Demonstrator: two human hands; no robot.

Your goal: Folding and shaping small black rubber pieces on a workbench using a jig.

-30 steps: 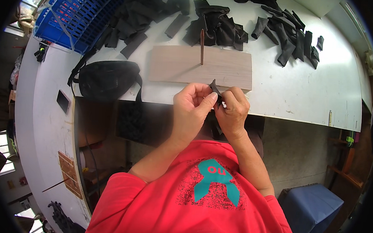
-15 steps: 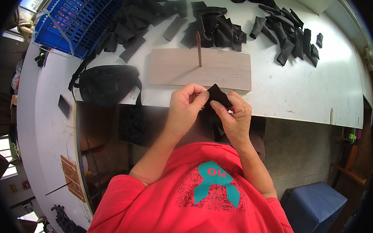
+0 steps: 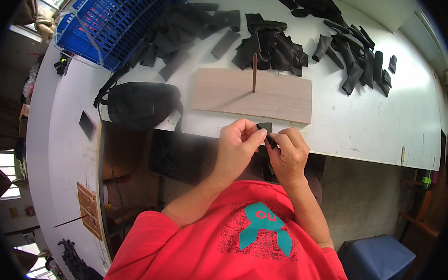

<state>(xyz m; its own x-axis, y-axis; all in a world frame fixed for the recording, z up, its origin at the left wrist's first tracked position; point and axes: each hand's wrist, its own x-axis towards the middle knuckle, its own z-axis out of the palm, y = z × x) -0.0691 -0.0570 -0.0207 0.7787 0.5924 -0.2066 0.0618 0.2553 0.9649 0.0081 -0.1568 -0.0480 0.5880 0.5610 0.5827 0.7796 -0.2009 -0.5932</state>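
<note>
Hands together at table edge: left hand (image 3: 238, 147) and right hand (image 3: 289, 154) both closed, fingertips pinching small black strip (image 3: 266, 130) between them, just before wooden board (image 3: 254, 95) with upright peg (image 3: 254, 72). Black bag (image 3: 142, 104) left on table (image 3: 367, 122); black pieces (image 3: 269, 41), blue crate (image 3: 114, 17) beyond.

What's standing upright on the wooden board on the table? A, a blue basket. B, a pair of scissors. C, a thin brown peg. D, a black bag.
C: a thin brown peg stands upright near the middle of the wooden board, casting a shadow across it.
</note>
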